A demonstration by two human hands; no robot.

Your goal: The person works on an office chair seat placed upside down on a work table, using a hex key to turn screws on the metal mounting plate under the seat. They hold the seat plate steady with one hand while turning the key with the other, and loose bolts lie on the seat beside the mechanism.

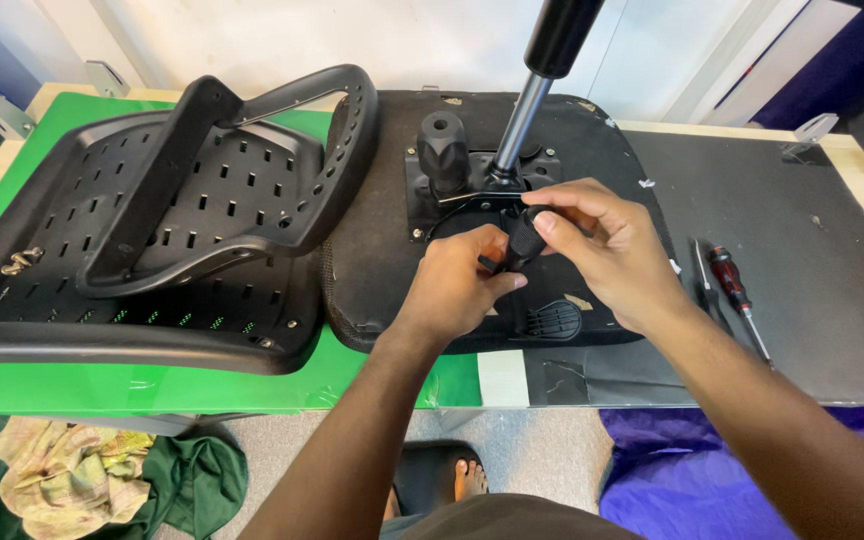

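Both hands meet over the upturned chair seat (372, 250) on the bench (832, 300). The left hand (452, 285) and right hand (617, 250) are each clamped on a black ribbed knob handle (524, 238), just below the seat's mechanism plate (427, 200) and gas-lift cylinder (527, 110). The perforated chair backrest (152, 220) lies left; a red-handled screwdriver (732, 285) lies right of the right hand.

No packages, labels, signs or screens show anywhere here.
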